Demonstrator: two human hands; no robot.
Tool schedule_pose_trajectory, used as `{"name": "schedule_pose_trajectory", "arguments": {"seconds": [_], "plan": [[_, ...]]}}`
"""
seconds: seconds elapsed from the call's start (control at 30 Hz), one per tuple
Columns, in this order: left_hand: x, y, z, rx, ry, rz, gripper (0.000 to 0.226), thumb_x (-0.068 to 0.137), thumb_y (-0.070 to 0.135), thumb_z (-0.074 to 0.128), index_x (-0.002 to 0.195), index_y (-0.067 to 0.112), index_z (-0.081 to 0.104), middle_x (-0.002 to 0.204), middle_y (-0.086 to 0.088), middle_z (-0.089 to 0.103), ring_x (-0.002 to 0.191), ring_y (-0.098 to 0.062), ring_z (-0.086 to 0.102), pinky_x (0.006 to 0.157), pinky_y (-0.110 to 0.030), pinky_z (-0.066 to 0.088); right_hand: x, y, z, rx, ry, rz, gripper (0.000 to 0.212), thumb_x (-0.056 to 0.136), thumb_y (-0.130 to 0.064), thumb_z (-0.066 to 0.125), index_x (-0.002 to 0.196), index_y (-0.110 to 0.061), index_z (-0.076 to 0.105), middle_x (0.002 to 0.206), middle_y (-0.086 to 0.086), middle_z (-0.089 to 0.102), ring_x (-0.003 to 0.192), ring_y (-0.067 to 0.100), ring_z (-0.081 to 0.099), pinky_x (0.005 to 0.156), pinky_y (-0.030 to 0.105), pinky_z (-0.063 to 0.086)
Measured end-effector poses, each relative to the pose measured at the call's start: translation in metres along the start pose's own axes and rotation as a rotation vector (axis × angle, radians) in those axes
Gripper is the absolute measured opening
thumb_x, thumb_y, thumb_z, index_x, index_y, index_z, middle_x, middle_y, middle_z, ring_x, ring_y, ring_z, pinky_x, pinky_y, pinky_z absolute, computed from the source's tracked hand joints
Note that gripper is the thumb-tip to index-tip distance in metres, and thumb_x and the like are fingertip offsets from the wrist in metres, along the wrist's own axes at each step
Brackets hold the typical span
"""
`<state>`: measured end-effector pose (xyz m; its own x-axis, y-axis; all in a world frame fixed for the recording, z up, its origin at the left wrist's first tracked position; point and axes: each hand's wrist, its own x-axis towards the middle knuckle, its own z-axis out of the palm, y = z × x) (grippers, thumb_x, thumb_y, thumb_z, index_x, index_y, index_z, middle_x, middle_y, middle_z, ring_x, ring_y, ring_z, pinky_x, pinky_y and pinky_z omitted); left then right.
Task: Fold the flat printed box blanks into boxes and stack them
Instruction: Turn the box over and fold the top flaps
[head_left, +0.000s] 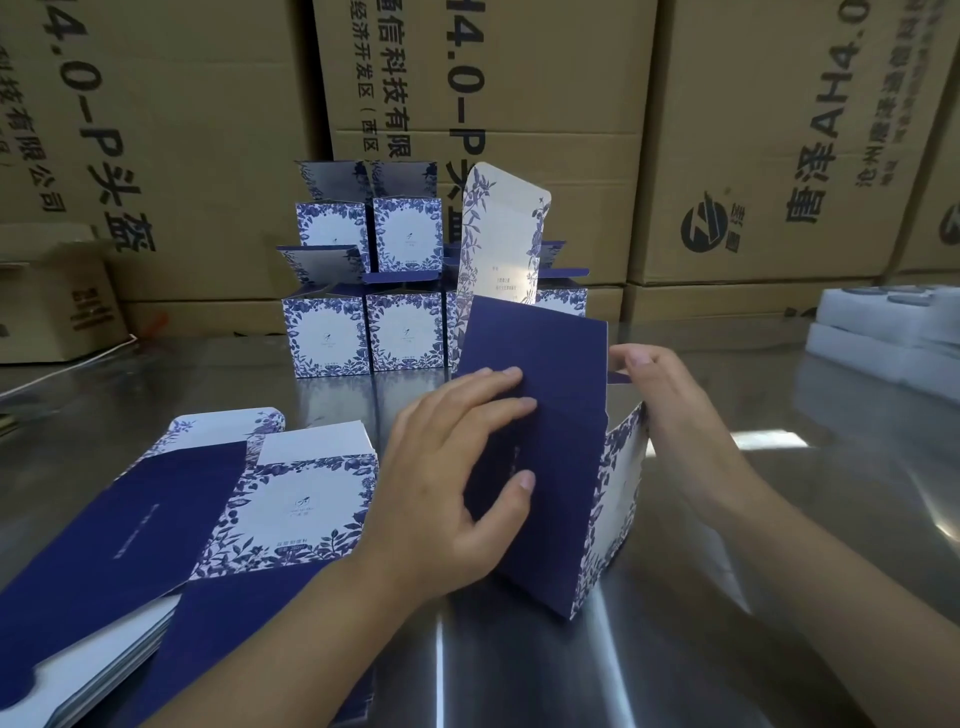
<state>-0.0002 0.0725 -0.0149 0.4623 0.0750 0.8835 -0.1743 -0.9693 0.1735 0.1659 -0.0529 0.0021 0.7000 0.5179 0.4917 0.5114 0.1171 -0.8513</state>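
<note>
Left hand (447, 483) flat against box (566, 457)

Half-folded box (550, 467): plain navy-blue panels; side panel white w/ blue leaf-and-flower border. Its upright flap (501, 234): white, blue floral sprigs down both edges, small dark txt in the middle. Flat blanks (171, 525): same navy, plus white panels w/ blue floral frame and small logo at centre. Finished boxes (400, 338): white fronts, blue floral borders, navy flaps. Cartons (753, 130) behind: brown w/ black print. Foam trays (893, 343): white. Counter (857, 493): shiny silver-grey.
</note>
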Motion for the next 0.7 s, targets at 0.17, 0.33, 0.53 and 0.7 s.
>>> {"name": "schedule_pose_trajectory", "arguments": {"seconds": [0.17,0.33,0.53,0.7], "plan": [[0.0000,-0.0038,0.0015,0.028,0.018,0.026,0.053,0.081,0.030,0.053,0.133,0.019,0.047,0.132,0.006,0.047,0.137,-0.015,0.034,0.109,-0.039,0.031,-0.0002,-0.0005,0.0013,0.015,-0.010,-0.004,0.025,0.096,-0.048,0.042,0.106,-0.035,0.060,0.108,-0.020,0.065,0.106,-0.004,0.056,0.086,0.020,0.041],[-0.0008,-0.0048,0.0024,-0.007,0.049,0.003,0.053,0.081,0.035,0.053,0.132,0.024,0.042,0.135,0.004,0.035,0.141,-0.018,0.025,0.113,-0.035,0.025,-0.0024,-0.0019,0.0023,0.001,-0.022,-0.028,0.021,0.095,-0.046,0.043,0.101,-0.037,0.061,0.100,-0.028,0.064,0.095,-0.013,0.054,0.075,0.002,0.038],[0.0006,-0.0043,0.0013,-0.018,0.023,0.017,0.052,0.081,0.035,0.055,0.128,0.019,0.042,0.152,-0.001,0.025,0.144,-0.020,0.018,0.115,-0.042,0.022,-0.0035,-0.0036,0.0038,-0.010,-0.034,-0.046,0.021,0.096,-0.045,0.043,0.100,-0.036,0.061,0.099,-0.027,0.064,0.092,-0.013,0.055,0.073,0.001,0.038],[0.0032,-0.0017,-0.0018,0.012,0.029,0.016,0.058,0.083,0.036,0.052,0.136,0.018,0.036,0.150,-0.002,0.029,0.143,-0.017,0.022,0.114,-0.042,0.023,-0.0046,-0.0056,0.0036,-0.025,-0.033,-0.060,0.021,0.096,-0.044,0.044,0.100,-0.035,0.062,0.100,-0.021,0.065,0.097,-0.004,0.056,0.077,0.005,0.038]]}}
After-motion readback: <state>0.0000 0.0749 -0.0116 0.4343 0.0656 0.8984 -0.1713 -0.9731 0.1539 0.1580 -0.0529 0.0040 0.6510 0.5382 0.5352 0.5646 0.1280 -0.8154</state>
